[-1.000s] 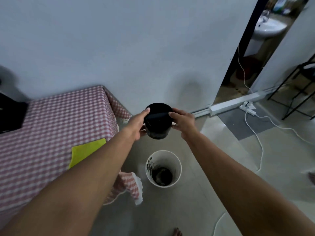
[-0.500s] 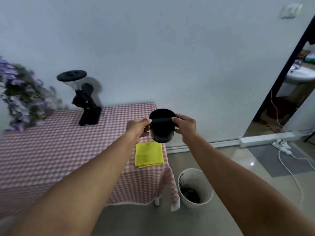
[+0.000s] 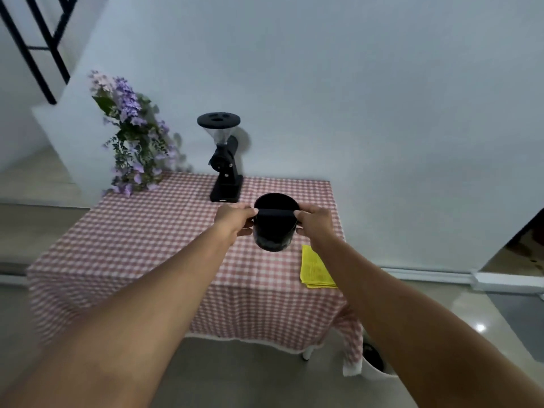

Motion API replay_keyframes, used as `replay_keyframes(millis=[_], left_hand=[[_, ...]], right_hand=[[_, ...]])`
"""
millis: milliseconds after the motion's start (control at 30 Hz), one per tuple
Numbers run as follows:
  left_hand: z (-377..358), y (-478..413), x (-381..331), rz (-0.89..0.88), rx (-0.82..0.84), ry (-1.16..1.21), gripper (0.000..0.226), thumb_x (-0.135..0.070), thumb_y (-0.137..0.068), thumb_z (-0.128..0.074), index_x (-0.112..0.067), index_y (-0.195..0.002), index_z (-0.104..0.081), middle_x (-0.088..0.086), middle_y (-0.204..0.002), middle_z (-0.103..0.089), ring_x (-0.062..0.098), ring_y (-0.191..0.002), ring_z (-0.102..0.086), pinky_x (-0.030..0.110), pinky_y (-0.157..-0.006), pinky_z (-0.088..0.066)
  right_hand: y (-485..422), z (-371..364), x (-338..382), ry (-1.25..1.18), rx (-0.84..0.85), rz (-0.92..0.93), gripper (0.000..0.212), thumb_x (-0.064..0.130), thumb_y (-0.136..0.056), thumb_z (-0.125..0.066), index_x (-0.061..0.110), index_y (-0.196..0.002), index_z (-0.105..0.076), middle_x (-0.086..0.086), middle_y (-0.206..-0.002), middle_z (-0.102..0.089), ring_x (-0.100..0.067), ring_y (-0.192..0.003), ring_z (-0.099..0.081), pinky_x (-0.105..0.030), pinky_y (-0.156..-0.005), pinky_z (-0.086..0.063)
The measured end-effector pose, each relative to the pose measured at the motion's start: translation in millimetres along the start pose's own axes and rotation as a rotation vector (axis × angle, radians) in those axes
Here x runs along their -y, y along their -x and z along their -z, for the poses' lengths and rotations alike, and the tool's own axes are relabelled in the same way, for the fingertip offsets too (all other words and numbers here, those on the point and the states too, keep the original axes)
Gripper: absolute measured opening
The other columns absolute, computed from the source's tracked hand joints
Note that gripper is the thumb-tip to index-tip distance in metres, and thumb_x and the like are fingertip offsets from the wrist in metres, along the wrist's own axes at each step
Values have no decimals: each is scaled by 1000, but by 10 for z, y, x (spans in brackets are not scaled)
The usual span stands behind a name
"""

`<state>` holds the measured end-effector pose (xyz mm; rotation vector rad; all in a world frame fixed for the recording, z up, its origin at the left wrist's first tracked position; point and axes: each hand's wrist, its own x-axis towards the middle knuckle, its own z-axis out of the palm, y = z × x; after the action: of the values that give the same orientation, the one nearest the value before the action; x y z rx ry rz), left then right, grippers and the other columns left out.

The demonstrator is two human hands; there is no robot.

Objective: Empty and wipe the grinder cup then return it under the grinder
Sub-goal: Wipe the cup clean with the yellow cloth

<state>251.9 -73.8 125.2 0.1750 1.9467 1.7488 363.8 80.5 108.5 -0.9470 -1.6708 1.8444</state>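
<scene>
I hold the black grinder cup (image 3: 275,223) in the air above the table, upright, its mouth tipped slightly toward me. My left hand (image 3: 235,219) grips its left side and my right hand (image 3: 316,220) grips its right side. The black coffee grinder (image 3: 225,160) with its clear hopper stands at the back of the table, nothing under its spout. A folded yellow cloth (image 3: 315,269) lies near the table's right edge, partly hidden by my right forearm.
The table carries a pink checked tablecloth (image 3: 141,240). Purple flowers (image 3: 132,136) stand at its back left corner. A white waste bin (image 3: 375,365) sits on the floor by the table's right front leg. A doorway opens at the far right.
My view has swung left from the bin on the floor to the table. Both hands have carried the cup over the tabletop, in front of the grinder.
</scene>
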Motion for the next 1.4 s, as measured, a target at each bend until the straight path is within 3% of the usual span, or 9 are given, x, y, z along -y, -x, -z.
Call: replay_keyframes(millis=[233, 400, 600, 733, 900, 1100, 1167, 1267, 1400], left_hand=[[180, -581, 182, 60, -47, -13, 36, -4, -94, -64, -5, -130, -63, 11, -100, -66, 15, -67, -61, 29, -56, -51], [210, -1031, 257, 105, -80, -37, 35, -1, -96, -60, -8, -130, -64, 13, -106, -68, 14, -68, -62, 28, -57, -52], [198, -1554, 400, 180, -76, -46, 34, -3, -97, -59, -10, -130, -65, 9, -104, -68, 16, -75, -64, 31, -65, -56], [160, -1803, 496, 210, -77, -45, 35, -6, -95, -64, -11, -129, -67, 9, -105, -71, 18, -79, -67, 31, -63, -55], [152, -1926, 509, 223, -27, -67, 33, -5, -95, -63, -10, -128, -67, 10, -102, -72, 15, -70, -65, 31, -62, -55], [166, -1967, 507, 173, 86, -284, 33, -11, -93, -65, -13, -126, -67, 7, -105, -74, 22, -85, -70, 43, -81, -61], [147, -1937, 477, 76, 123, -451, 40, -15, -91, -69, -18, -131, -64, 3, -120, -70, 21, -98, -69, 38, -83, -58], [89, -1875, 436, -308, 154, -819, 50, -19, -89, -72, -22, -137, -59, 4, -137, -59, 25, -125, -56, 30, -93, -47], [-73, -1797, 459, -637, 310, -1101, 52, -29, -87, -74, -26, -137, -61, 2, -133, -64, 27, -126, -50, 38, -100, -46]], right_hand=[[-586, -470, -257, 91, -14, -51, 25, 3, -85, -64, 11, -107, -73, -9, -83, -72, -23, -74, -67, -32, -59, -54], [-1027, -705, -401, 105, 7, -110, 29, 3, -87, -64, 10, -114, -70, -10, -97, -73, -23, -84, -70, -29, -62, -55], [-1422, -851, -590, 126, -12, -184, 30, 1, -87, -64, 11, -114, -71, -11, -92, -74, -25, -82, -72, -30, -62, -56], [-1580, -870, -664, 154, -41, -197, 29, 1, -89, -64, 10, -116, -69, -4, -83, -71, -27, -86, -72, -38, -75, -61], [-1651, -899, -765, 203, -78, -200, 28, 5, -88, -66, 10, -114, -70, -6, -95, -73, -21, -87, -71, -42, -82, -60], [-1521, -890, -648, 375, -176, -128, 28, 13, -86, -65, 20, -111, -73, -3, -95, -75, -17, -80, -70, -37, -73, -61], [-1451, -885, -597, 460, -197, -91, 29, 16, -84, -64, 24, -110, -74, -3, -93, -76, -17, -75, -68, -30, -60, -57], [-1363, -875, -532, 508, -222, -86, 32, 17, -83, -65, 23, -114, -73, 0, -103, -76, -13, -85, -69, -16, -54, -45], [-1252, -843, -506, 552, -267, -85, 33, 20, -82, -67, 28, -113, -73, 3, -108, -75, -9, -90, -68, -13, -57, -41]])
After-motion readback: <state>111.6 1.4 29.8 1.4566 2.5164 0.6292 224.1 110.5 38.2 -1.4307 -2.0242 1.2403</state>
